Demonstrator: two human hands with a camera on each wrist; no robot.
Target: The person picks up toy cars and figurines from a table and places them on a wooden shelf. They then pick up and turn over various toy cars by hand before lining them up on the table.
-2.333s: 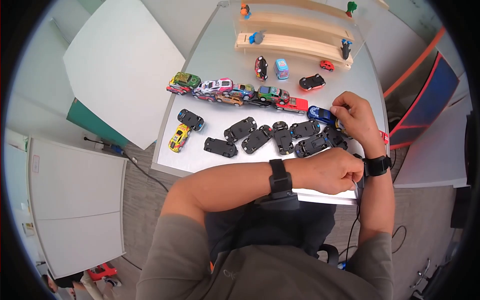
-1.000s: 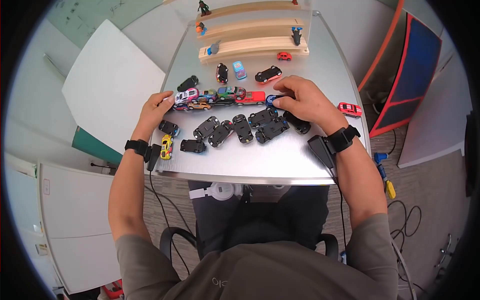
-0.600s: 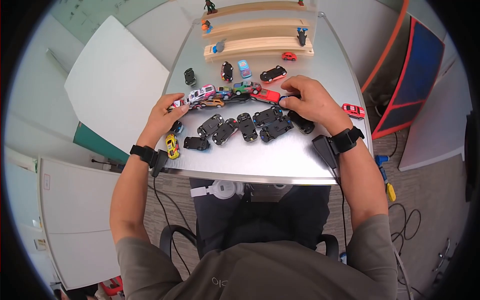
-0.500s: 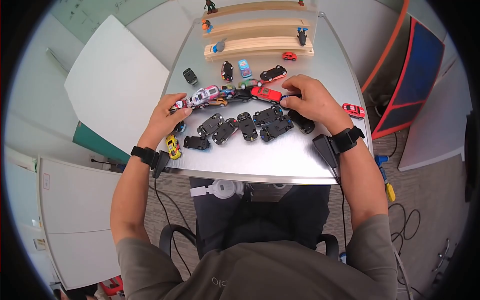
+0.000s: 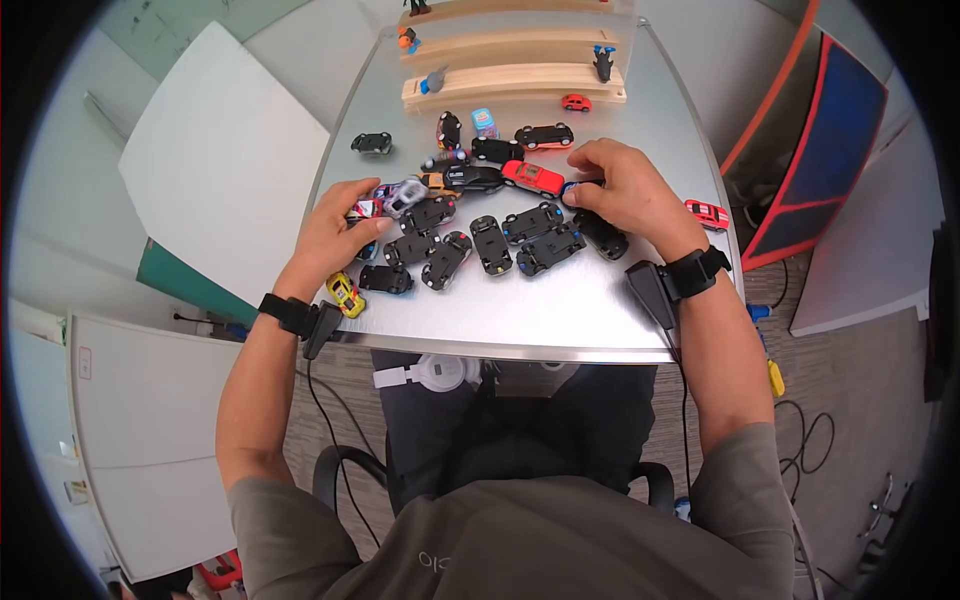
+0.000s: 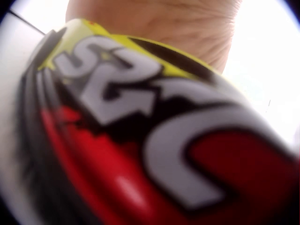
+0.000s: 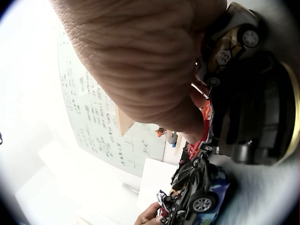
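In the head view the left hand (image 5: pixel 335 235) holds a red-and-white toy car (image 5: pixel 366 208) at the left end of an uneven row. Beside it a white-and-purple car (image 5: pixel 404 196), blurred, lies tilted. Along the row come an orange-and-black car (image 5: pixel 438 184), a black car (image 5: pixel 474 179) and a red car (image 5: pixel 532 178). At the right end the right hand (image 5: pixel 632 195) has its thumb and fingers round a blue car (image 5: pixel 571 193), mostly hidden. A yellow-and-red car (image 6: pixel 122 154) fills the left wrist view; the right wrist view shows the right hand (image 7: pixel 140 56) above several cars.
Several overturned cars (image 5: pixel 490 246) lie nearer the person, others (image 5: pixel 497 150) beyond the row. A red-and-white car (image 5: pixel 708 214) stands near the table's right edge. Wooden shelves (image 5: pixel 515 84) with small figures stand at the back.
Both hands have come to the row's ends, the left from beside the right wrist. The stacked cars have tumbled: some lie overturned in front of and behind the row, and the white-and-purple one has dropped.
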